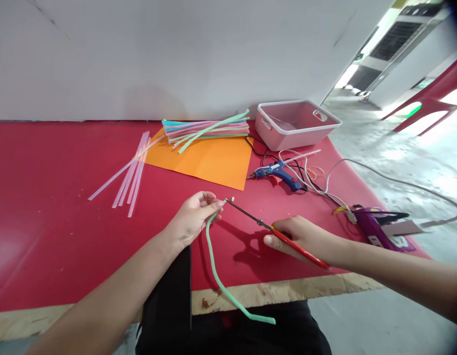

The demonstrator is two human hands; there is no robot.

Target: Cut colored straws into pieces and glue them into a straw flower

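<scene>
A green pipe cleaner [214, 268] is pinched near its upper end by my left hand [198, 214]; its long tail curves down past the table edge over my lap. My right hand [297, 236] grips red-handled scissors [298, 249], whose blades point left and reach the tip of the pipe cleaner. The blades look closed or nearly so. Just beside their tip is a tiny pale-green snippet [232, 199]. Beyond my hands, a bundle of pastel pipe cleaners [206, 129] lies on an orange sheet [213, 165].
Pink translucent glue sticks [130, 180] lie at left on the red tabletop [47, 197]. To the right are a blue glue gun [278, 173], a pink basket [298, 130], tangled cables and a purple power strip [379, 229]. A white wall stands behind.
</scene>
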